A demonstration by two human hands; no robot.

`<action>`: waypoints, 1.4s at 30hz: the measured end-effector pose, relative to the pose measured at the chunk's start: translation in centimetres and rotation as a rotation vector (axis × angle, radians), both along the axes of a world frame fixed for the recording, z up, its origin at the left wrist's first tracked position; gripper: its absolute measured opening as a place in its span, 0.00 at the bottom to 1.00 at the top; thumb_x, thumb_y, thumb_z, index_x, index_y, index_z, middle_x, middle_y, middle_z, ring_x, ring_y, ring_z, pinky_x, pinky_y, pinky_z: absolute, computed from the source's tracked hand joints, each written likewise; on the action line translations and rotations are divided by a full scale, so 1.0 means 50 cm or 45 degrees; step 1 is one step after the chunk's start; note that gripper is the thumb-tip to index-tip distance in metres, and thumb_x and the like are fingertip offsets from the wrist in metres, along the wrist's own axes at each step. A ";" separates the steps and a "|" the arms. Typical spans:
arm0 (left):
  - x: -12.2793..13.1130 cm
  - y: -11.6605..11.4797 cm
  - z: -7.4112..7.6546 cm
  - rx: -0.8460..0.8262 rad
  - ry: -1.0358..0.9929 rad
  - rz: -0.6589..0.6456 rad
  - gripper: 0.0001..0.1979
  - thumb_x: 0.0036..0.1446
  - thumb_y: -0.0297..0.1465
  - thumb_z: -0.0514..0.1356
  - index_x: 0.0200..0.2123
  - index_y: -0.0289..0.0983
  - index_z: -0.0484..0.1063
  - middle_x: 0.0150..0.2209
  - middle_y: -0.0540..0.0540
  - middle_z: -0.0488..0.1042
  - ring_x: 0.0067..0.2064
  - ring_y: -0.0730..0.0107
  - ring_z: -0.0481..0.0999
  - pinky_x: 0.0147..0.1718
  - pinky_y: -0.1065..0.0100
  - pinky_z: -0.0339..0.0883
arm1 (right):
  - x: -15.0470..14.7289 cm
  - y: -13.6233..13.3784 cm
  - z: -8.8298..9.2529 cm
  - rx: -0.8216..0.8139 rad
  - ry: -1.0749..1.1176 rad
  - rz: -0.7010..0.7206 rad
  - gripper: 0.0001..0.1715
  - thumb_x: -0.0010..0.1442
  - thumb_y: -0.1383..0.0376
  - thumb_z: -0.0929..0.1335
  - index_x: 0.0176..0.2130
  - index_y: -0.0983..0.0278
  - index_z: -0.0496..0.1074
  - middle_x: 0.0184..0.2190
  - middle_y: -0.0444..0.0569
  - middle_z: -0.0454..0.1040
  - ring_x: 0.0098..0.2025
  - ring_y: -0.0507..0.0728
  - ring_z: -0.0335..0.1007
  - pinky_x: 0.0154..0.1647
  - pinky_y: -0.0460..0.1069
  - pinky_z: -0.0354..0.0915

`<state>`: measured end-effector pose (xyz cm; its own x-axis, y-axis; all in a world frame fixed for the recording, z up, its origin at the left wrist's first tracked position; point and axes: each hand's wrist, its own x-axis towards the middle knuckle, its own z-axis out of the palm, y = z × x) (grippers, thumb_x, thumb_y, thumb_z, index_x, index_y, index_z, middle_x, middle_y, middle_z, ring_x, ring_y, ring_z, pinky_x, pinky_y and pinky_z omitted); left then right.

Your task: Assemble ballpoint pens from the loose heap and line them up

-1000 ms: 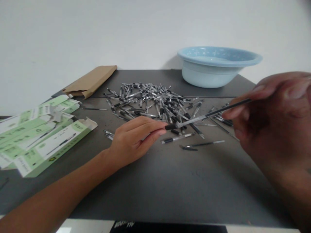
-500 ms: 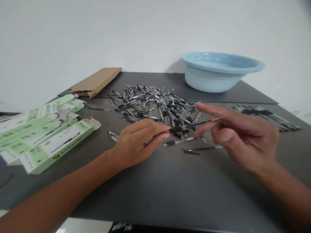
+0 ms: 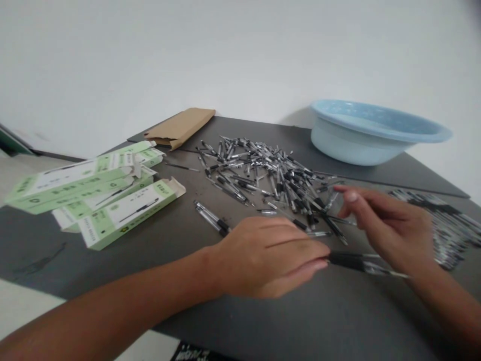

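My left hand (image 3: 270,255) is closed in front of the pen pile, pinching a pen (image 3: 347,261) by its black grip. That pen's clear, thin end points right, passing in front of my right wrist, and is a little blurred. My right hand (image 3: 394,225) is at the right side of the loose pens and pen parts (image 3: 263,170). Its thumb and index finger are drawn together beside a clear plastic piece (image 3: 332,195); whether they grip it I cannot make out. Several black-grip pens (image 3: 210,215) lie just behind my left hand.
Green-and-white pen boxes (image 3: 131,213) are stacked at the left. A brown paper envelope (image 3: 184,125) lies behind them. At the back right stands a light blue basin (image 3: 353,143). A row of pens (image 3: 456,220) lies at the right on the dark table (image 3: 240,326).
The view has turned left. My left hand has moved right and nearer with its pen. My right hand's spread fingers have drawn together by the pile, away from the pen's end.
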<state>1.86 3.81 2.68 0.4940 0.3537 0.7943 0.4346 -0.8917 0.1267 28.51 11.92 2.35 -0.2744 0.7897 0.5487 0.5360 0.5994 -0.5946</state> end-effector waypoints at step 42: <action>0.020 0.021 -0.021 0.301 -0.342 0.022 0.13 0.64 0.28 0.67 0.26 0.39 0.81 0.25 0.50 0.78 0.25 0.70 0.75 0.18 0.64 0.71 | -0.261 0.229 0.008 0.101 -1.123 0.323 0.21 0.72 0.55 0.67 0.56 0.56 0.84 0.37 0.50 0.82 0.35 0.59 0.78 0.39 0.52 0.69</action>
